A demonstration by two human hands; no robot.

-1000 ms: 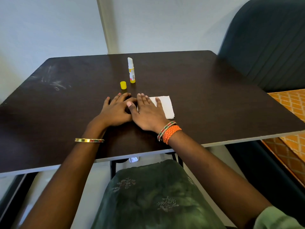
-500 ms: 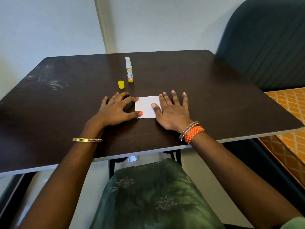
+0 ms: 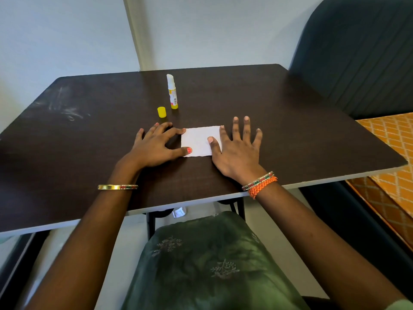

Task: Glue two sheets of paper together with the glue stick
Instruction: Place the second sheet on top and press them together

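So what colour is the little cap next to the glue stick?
Yellow. The cap stands on the table just left of the open glue stick, clearest in the head view.

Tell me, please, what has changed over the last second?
The right hand slid right across the paper, uncovering it and spreading its fingers; only thumb and forefinger remain on it. Left hand stayed at the paper's left edge. Glue stick and cap unmoved.

I see a dark wood-grain table (image 3: 290,130) with pale scuff marks (image 3: 64,108) at its far left. Dark ribbed chair back (image 3: 357,52) far right, orange lattice-patterned fabric (image 3: 388,139) just below it. Green embroidered garment (image 3: 201,265) at near edge, plain pale wall (image 3: 67,30) behind.
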